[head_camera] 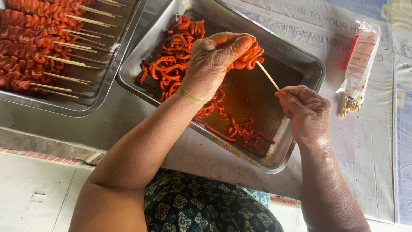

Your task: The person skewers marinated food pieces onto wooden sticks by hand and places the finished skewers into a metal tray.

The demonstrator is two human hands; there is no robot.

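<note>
Printed cardboard sheets [300, 25] underlie a white-and-red skewer packet [359, 60], right.

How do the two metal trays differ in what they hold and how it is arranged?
The left tray holds finished skewers laid in rows, sticks pointing right. The middle tray holds loose red-orange strips in a heap, much of its floor bare and oily. Both are shallow, rectangular and steel.
</note>
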